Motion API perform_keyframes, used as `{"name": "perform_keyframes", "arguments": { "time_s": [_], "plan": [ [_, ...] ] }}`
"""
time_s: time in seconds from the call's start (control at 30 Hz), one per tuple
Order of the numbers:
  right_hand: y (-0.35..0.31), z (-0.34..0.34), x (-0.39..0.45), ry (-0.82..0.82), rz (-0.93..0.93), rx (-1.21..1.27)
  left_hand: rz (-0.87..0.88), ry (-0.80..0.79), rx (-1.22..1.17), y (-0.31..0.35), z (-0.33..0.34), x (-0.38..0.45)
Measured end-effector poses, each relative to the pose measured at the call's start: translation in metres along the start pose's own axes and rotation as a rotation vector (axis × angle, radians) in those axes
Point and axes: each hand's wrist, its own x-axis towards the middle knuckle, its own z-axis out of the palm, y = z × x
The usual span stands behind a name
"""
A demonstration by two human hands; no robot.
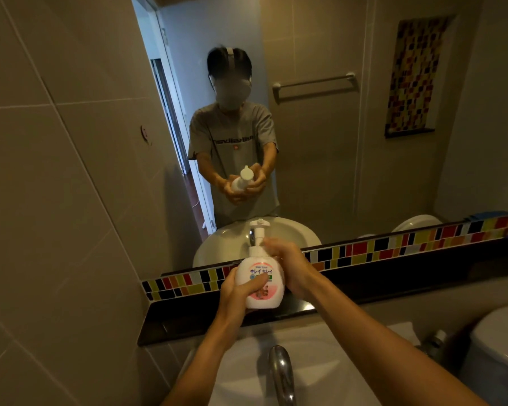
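While both hands close on it, the soap bottle [261, 284] stands nearly upright in the head view, over the black ledge [364, 288] that runs along the foot of the mirror [320, 156]. Whether its base touches that ledge cannot be told. The bottle is white and opaque with a pink-and-white printed label, so what is inside does not show. Its white pump head [258, 223] sits raised on its stem, and no finger is on it.

The left hand [236, 293] grips the lower body from the left: the thumb lies across the front of the label, and the fingers wrap round behind, out of sight. The right hand [291, 266] holds the upper right side, its fingers curled in at the shoulder and collar just under the pump. Both forearms reach forward and upward from the bottom of the picture, crossing above the white sink basin [329, 364]. The chrome faucet [282, 373] stands between the forearms, below the bottle.

The mirror repeats the grip: a person in a grey T-shirt holds the bottle with two hands in front of the body. A strip of coloured mosaic tile [393, 249] edges the mirror just above the ledge, and a white toilet [502, 347] shows at the right edge.
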Motion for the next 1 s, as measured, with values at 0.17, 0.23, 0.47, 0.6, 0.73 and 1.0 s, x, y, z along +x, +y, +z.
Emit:
{"name": "perform_keyframes", "arguments": {
  "time_s": [0.17, 0.23, 0.47, 0.6, 0.73, 1.0],
  "plan": [
    [-0.022, -0.002, 0.013, -0.116, 0.054, 0.186, -0.002, -0.082, -0.070, 0.003, -0.006, -0.001],
    [-0.023, -0.002, 0.018, -0.166, 0.067, 0.132, 0.014, -0.063, -0.059, 0.002, -0.005, -0.001],
    [-0.013, -0.003, 0.025, -0.096, 0.031, 0.132, 0.091, -0.053, 0.095, 0.003, 0.003, -0.008],
    [-0.009, -0.007, 0.025, -0.116, 0.009, 0.139, 0.087, -0.037, 0.095, -0.001, 0.006, -0.010],
    [-0.009, -0.008, 0.023, -0.119, -0.005, 0.062, 0.031, -0.062, 0.008, -0.004, 0.001, -0.006],
    [-0.012, -0.006, 0.021, -0.145, 0.042, 0.077, 0.022, -0.106, -0.063, -0.005, -0.003, -0.006]
  ]
}}
